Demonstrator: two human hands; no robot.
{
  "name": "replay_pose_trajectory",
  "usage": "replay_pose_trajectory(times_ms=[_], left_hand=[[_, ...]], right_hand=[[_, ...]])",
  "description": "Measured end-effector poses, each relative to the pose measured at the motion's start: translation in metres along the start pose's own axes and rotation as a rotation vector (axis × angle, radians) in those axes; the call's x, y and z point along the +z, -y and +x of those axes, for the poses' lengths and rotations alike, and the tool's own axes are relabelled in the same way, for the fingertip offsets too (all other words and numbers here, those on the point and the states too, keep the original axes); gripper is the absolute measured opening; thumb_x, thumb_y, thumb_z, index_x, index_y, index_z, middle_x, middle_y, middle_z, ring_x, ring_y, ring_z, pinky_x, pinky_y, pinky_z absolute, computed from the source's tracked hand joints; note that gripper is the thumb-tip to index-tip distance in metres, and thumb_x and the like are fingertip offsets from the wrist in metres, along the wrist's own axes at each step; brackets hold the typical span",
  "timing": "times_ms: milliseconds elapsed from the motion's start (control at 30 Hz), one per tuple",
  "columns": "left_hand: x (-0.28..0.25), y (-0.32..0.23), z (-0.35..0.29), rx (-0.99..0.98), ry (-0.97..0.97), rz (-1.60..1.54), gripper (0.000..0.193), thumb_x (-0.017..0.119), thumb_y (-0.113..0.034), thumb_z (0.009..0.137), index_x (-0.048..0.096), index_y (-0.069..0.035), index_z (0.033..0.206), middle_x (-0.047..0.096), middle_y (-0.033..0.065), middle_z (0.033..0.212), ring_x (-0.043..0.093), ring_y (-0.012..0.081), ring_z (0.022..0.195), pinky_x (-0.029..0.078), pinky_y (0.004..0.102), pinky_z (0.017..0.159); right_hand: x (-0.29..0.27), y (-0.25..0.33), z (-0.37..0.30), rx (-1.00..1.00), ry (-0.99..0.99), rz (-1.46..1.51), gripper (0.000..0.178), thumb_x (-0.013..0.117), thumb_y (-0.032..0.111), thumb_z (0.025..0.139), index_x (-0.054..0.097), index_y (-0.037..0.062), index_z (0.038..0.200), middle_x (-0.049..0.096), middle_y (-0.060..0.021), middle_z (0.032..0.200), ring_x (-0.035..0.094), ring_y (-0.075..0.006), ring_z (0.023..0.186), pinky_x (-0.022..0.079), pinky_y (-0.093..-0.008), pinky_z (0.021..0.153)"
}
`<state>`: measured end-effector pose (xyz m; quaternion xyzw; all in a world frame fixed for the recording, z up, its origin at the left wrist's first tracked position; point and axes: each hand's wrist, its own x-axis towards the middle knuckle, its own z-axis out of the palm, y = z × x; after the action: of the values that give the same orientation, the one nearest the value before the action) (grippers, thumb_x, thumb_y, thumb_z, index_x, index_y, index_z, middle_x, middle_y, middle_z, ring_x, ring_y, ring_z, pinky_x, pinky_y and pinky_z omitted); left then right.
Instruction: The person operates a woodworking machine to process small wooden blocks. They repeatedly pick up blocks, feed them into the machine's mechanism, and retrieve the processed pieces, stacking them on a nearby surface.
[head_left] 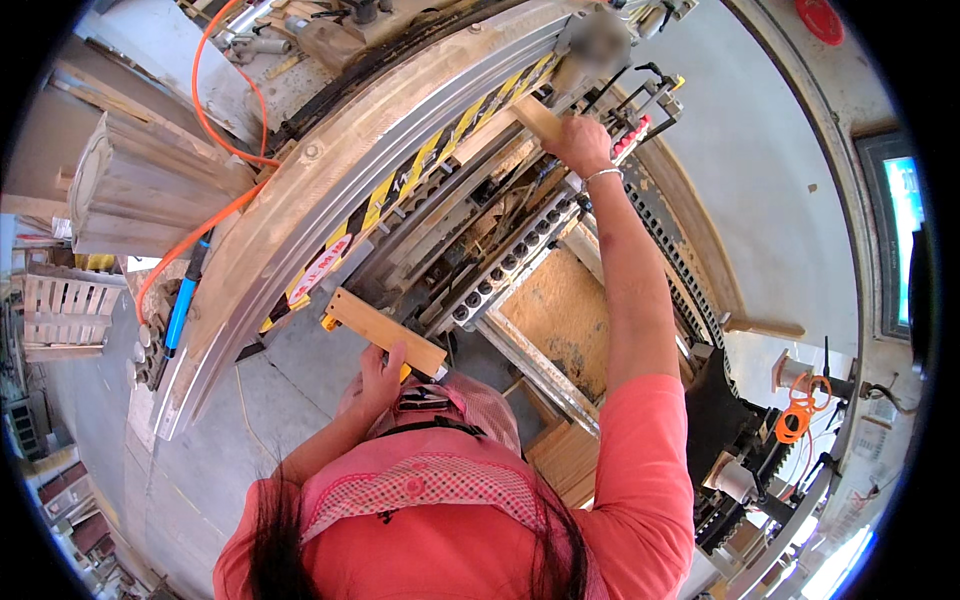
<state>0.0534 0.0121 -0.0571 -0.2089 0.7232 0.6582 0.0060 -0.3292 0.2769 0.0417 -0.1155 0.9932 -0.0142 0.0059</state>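
My left hand [378, 378] is low in front of me, closed on the near end of a short, flat wooden board [385, 328] that slants up to the left. Reaching far across a woodworking machine [470, 240], my right hand [582, 146] grips the end of another wooden board [535, 117]. Its fingertips are partly hidden. Beside that board, a pale strip of wood [484, 138] lies along the machine, under a yellow-and-black striped edge [430, 150].
A long curved beam [330, 150] spans the machine's left side, with an orange hose [205, 215] over it and a blue-handled tool [181, 310] hanging there. A row of black round fittings [510, 260] runs beside a sawdust-covered panel [560, 315]. Clamps [655, 90] stand at the far end.
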Motion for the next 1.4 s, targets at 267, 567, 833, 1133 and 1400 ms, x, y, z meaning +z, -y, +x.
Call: replay_pose_trajectory(times_ms=[267,567,833,1133,1400], left_hand=[[-0.004,-0.004,0.002,0.027,0.014,0.101,0.025,0.055,-0.019,0.087,0.06,0.005,0.09,0.064,0.0102,0.08,0.057,0.0138,0.077,0.045,0.0299,0.067],[-0.004,-0.004,0.0,0.023,0.026,0.098,0.023,0.055,-0.017,0.087,0.06,0.005,0.089,0.064,0.011,0.077,0.057,0.014,0.075,0.045,0.03,0.066],[-0.003,-0.003,0.0,-0.018,0.015,0.026,0.021,0.057,-0.016,0.087,0.059,0.004,0.089,0.062,0.006,0.077,0.054,0.0112,0.073,0.044,0.0278,0.064],[-0.002,-0.019,-0.002,-0.048,0.06,-0.005,0.019,0.056,-0.015,0.087,0.058,0.004,0.093,0.061,0.0043,0.078,0.052,0.0101,0.072,0.044,0.0263,0.065],[-0.003,-0.02,-0.002,0.03,0.053,0.071,0.018,0.056,-0.012,0.086,0.059,0.004,0.093,0.063,0.0064,0.08,0.056,0.0125,0.075,0.046,0.0275,0.066]], right_hand=[[-0.004,0.001,0.004,0.035,0.04,0.013,0.045,0.069,0.042,0.064,0.068,0.0015,0.083,0.066,-0.0186,0.084,0.064,-0.0322,0.082,0.052,-0.0399,0.074],[-0.005,0.007,0.006,0.046,0.071,-0.043,0.043,0.069,0.041,0.064,0.069,0.0033,0.085,0.066,-0.0165,0.087,0.065,-0.0307,0.083,0.052,-0.0387,0.074],[-0.009,0.01,0.008,0.075,0.108,-0.033,0.042,0.071,0.04,0.063,0.069,0.004,0.085,0.067,-0.0156,0.09,0.065,-0.0294,0.085,0.052,-0.0371,0.076],[0.002,0.003,0.015,0.015,0.088,-0.067,0.044,0.067,0.043,0.064,0.069,0.0014,0.078,0.066,-0.0189,0.079,0.065,-0.0324,0.076,0.052,-0.0399,0.071],[0.005,-0.002,0.017,-0.018,0.049,-0.036,0.044,0.064,0.043,0.063,0.069,0.0016,0.077,0.065,-0.0187,0.077,0.065,-0.0331,0.076,0.052,-0.0398,0.071]])
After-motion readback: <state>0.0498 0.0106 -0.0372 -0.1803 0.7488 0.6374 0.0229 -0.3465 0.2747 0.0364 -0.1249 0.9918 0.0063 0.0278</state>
